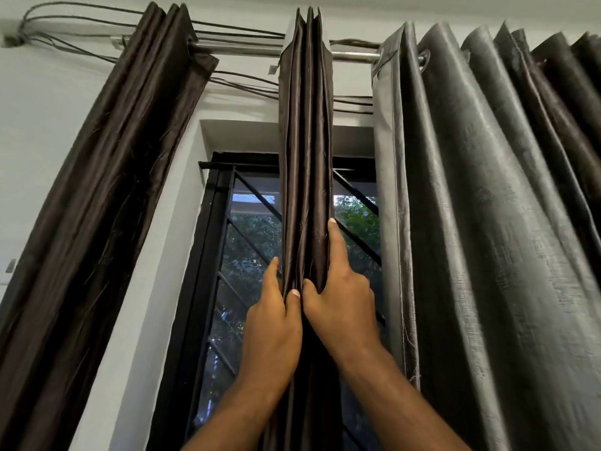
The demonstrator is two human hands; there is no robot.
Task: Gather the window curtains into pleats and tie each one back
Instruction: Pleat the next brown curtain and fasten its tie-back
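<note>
A dark brown curtain (305, 141) hangs from the metal rod (354, 56) in tight vertical pleats in front of the window. My left hand (273, 323) grips its left folds, thumb pressed into the pleats. My right hand (341, 304) holds the right folds, thumb tucked in and index finger stretched up along the fabric edge. A second brown curtain (107, 196) hangs gathered at the left. A grey curtain (487, 222) hangs in loose waves at the right.
Behind the curtains is a black-framed window (208, 255) with a diagonal grille and trees outside. Several cables (81, 21) run along the white wall above the rod.
</note>
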